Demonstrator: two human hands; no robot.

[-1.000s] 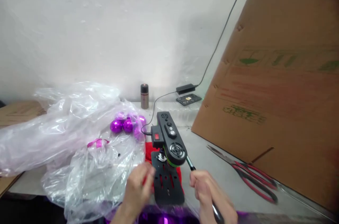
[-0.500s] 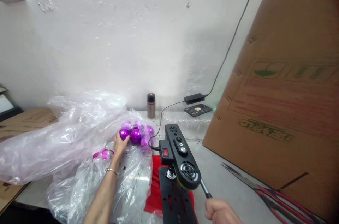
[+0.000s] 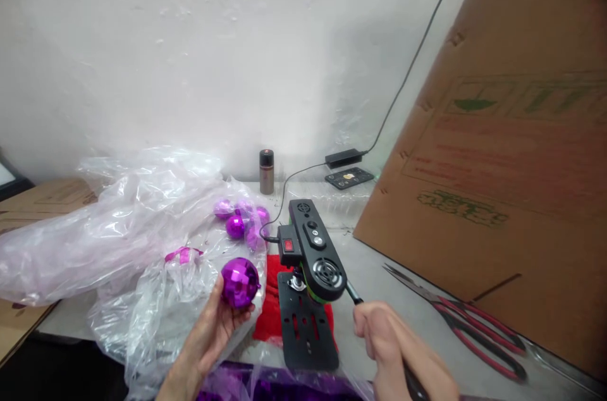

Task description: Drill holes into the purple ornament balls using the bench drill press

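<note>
My left hand (image 3: 213,331) cups a faceted purple ball (image 3: 240,282) in its fingertips, just in front of the clear plastic bag (image 3: 118,230) and beside the black press (image 3: 310,262). It looks light, hard and slick, probably a thin shell, so I'd cradle it round the middle rather than squeeze. My right hand (image 3: 393,344) is closed around the press's lever handle (image 3: 355,296). Half a second ago the left hand was up at the purple balls (image 3: 239,217) inside the bag; now one ball is out and low near the press. Scissors (image 3: 455,319) lie on the tabletop (image 3: 374,274).
</note>
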